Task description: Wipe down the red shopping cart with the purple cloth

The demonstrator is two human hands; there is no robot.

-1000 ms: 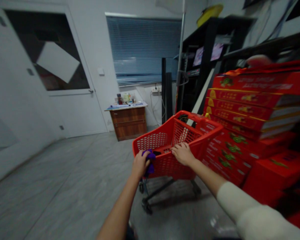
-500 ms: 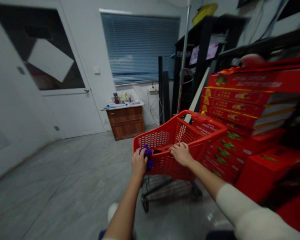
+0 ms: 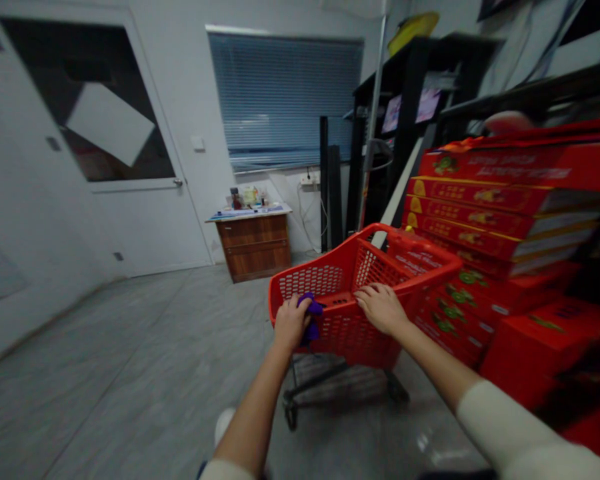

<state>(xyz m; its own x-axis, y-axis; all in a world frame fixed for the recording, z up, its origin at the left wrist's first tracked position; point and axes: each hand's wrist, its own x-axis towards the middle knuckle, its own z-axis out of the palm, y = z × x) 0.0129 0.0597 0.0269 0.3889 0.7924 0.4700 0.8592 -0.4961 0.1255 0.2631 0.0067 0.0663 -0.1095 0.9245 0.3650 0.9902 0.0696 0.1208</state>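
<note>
A red plastic shopping cart (image 3: 350, 340) stands in front of me on a dark wheeled frame. My left hand (image 3: 291, 321) is closed around a bunched purple cloth (image 3: 311, 320) at the near rim of the basket, toward its left end. Part of the cloth hangs down the outside of the basket wall. Farther right, my right hand (image 3: 383, 308) lies over the same rim, its fingers bent across the edge and their tips partly hidden inside the basket.
Stacked red cartons (image 3: 480, 200) rise close on the cart's right. A small wooden cabinet (image 3: 255, 250) with bottles on top stands against the back wall. A white door (image 3: 145, 227) is at the left, and a black shelf rack (image 3: 415, 87) with a metal pole (image 3: 373, 120) stands behind the cart.
Both hands have shifted a little to the right along the near rim, the purple cloth moving with my left hand. The whole view has shifted slightly too.
</note>
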